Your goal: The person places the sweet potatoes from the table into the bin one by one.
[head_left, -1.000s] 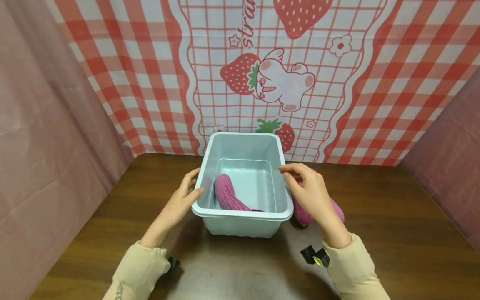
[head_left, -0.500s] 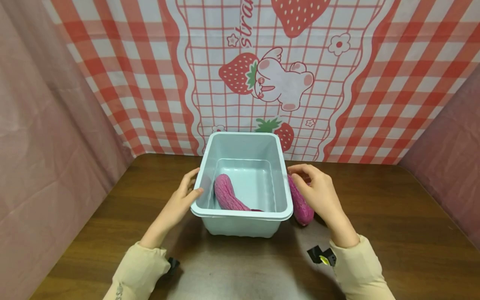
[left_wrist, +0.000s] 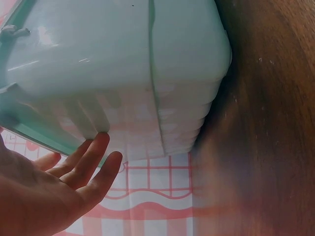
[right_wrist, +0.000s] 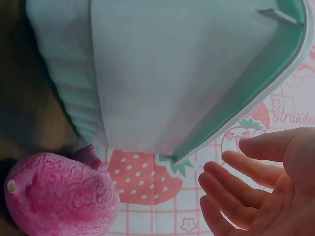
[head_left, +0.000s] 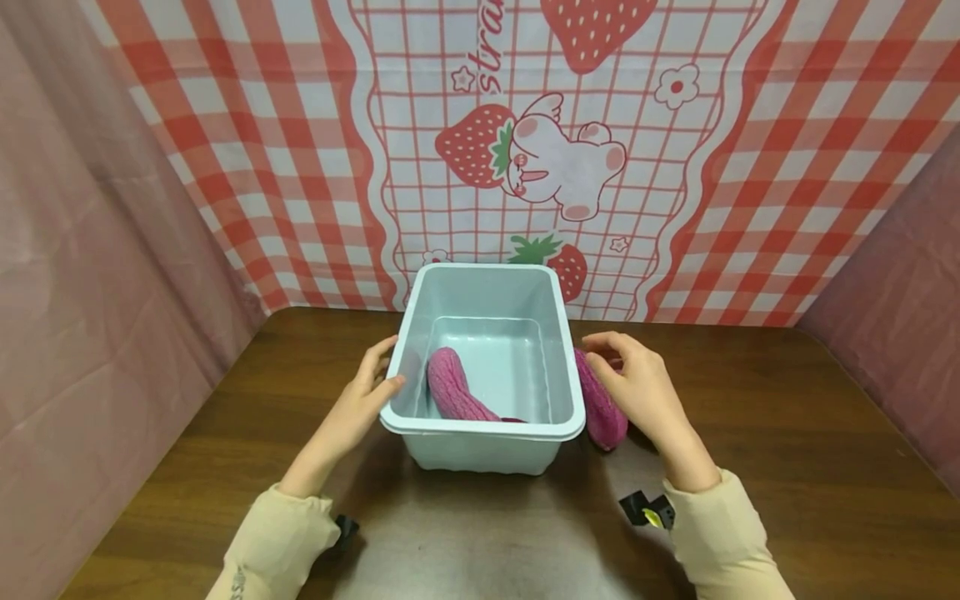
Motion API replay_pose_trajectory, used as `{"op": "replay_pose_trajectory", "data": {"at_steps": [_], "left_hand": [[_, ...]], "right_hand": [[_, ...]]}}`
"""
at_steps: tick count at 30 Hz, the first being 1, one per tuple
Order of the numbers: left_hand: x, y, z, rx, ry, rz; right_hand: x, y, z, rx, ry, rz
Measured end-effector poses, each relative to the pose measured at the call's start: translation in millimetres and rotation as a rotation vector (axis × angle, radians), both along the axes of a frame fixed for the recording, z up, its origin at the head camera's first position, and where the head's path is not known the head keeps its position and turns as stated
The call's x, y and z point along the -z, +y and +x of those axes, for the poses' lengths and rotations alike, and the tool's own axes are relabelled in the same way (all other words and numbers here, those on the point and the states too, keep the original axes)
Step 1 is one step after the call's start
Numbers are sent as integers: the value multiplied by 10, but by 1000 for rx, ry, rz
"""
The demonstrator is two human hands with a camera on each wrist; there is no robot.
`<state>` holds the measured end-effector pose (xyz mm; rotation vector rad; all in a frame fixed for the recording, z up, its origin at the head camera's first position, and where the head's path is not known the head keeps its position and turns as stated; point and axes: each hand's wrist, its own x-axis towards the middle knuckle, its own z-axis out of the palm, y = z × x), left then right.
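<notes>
A pale blue plastic basin stands on the table. Inside it lies a wrinkled, curved pink-purple vegetable-like object, its dark end partly hidden by the front rim. At the left rim, my left hand has its thumb at the edge; the left wrist view shows its nearly straight fingertips against the outer wall. To the basin's right, my right hand hovers, fingers loosely bent, holding nothing. A similar wrinkled pink-purple object lies beneath it, close to the basin. Another pink piece shows behind that in the right wrist view.
A brown wooden table carries everything. Behind the basin hangs a red-and-white checked cloth with strawberry prints. Pink curtains flank the left and right sides.
My right hand has left the basin's right rim and moved slightly right, uncovering more of the pink-purple object beside it. My left hand and the basin stay nearly in place.
</notes>
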<state>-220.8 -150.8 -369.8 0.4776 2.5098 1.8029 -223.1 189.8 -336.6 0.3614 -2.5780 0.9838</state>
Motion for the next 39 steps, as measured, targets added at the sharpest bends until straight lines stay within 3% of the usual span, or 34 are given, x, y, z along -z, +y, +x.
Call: {"op": "replay_pose_trajectory", "data": {"at_steps": [10, 19, 39], "left_hand": [[4, 3, 8, -2, -4, -4], [9, -2, 7, 1, -4, 4], [9, 5, 10, -8, -1, -8]], "right_hand": [[56, 116, -47, 40, -100, 90], [99, 167, -76, 41, -165, 108], [112, 363, -68, 50, -235, 152]]}}
